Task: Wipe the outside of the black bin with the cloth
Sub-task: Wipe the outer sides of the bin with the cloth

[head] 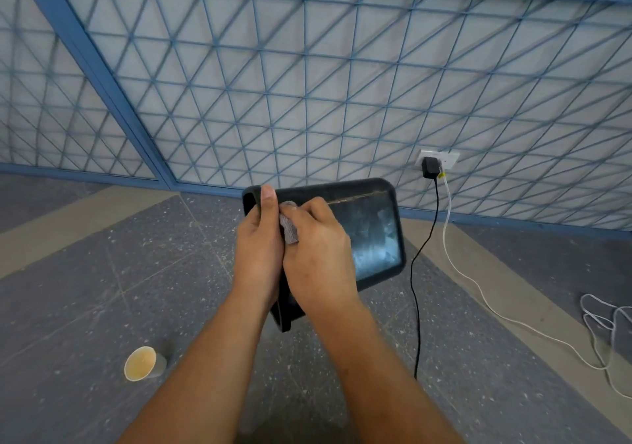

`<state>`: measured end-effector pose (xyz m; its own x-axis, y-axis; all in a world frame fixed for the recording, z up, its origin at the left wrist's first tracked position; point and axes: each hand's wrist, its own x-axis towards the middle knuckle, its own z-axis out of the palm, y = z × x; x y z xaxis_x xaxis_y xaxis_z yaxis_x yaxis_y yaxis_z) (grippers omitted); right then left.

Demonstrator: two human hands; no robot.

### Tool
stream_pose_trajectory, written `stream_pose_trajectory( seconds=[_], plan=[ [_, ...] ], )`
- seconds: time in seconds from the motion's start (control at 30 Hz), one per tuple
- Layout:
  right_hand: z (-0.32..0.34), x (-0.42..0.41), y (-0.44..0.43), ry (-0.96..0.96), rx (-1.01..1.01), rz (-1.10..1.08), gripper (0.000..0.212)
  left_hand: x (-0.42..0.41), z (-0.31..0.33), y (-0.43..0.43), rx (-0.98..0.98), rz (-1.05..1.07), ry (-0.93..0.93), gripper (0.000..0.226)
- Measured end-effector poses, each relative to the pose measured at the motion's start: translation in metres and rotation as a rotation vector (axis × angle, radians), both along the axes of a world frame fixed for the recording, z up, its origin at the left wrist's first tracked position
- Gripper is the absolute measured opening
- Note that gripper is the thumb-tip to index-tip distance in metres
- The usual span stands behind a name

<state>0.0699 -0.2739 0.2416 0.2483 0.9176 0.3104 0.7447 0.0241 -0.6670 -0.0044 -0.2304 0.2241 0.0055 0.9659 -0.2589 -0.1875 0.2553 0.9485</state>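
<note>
Black rectangular plastic bin (372,231) held above the speckled grey floor (102,272), smeared face toward the camera. Left hand (258,242) gripping its left edge, thumb over the rim. Right hand (319,252) alongside, fingers curled round a small grey woven cloth (289,229) pressed to the bin. Below-left of the grip, tipped paper cup (141,363).

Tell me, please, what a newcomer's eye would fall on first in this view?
At centre, the left hand grips the edge of the black bin while the right hand holds a grey cloth to it; the bin's smeared face turns toward the camera. Behind runs a blue lattice wall, with a black charger plugged in at right. A paper cup lies on its side on the floor, lower left.
</note>
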Motion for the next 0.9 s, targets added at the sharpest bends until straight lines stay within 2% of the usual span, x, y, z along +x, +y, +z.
stream_pose_trajectory(
  seconds=[0.07,0.13,0.27,0.37,0.5,0.67,0.73,0.8,0.9],
  plan=[
    [0.003,-0.001,0.001,0.003,0.015,-0.007,0.028,-0.006,0.002,-0.003,-0.049,-0.055,-0.023,0.055],
    [0.004,-0.005,-0.002,-0.008,-0.001,0.019,0.029,-0.01,0.001,-0.011,-0.14,-0.089,-0.139,0.062],
    [0.0,-0.009,-0.019,-0.054,-0.052,0.105,0.026,-0.012,-0.001,-0.021,-0.24,0.019,-0.33,0.06],
    [-0.001,-0.002,-0.022,-0.025,-0.009,0.062,0.025,-0.008,0.006,-0.021,-0.21,0.093,-0.319,0.059],
    [0.004,-0.008,-0.014,0.001,0.034,0.044,0.026,-0.001,0.007,-0.024,-0.141,0.119,-0.201,0.055],
    [-0.002,-0.001,-0.029,0.006,0.076,0.105,0.034,-0.004,0.008,-0.024,-0.13,0.11,-0.297,0.052],
    [-0.002,0.002,-0.024,0.038,0.112,0.041,0.024,0.0,0.012,-0.024,-0.114,0.101,-0.287,0.054],
    [0.0,-0.002,-0.017,0.041,0.123,0.007,0.026,0.002,0.014,-0.023,-0.092,0.109,-0.251,0.056],
    [-0.003,-0.008,-0.018,0.034,0.107,0.083,0.03,-0.004,0.01,-0.019,-0.076,0.123,-0.26,0.056]
  ],
)
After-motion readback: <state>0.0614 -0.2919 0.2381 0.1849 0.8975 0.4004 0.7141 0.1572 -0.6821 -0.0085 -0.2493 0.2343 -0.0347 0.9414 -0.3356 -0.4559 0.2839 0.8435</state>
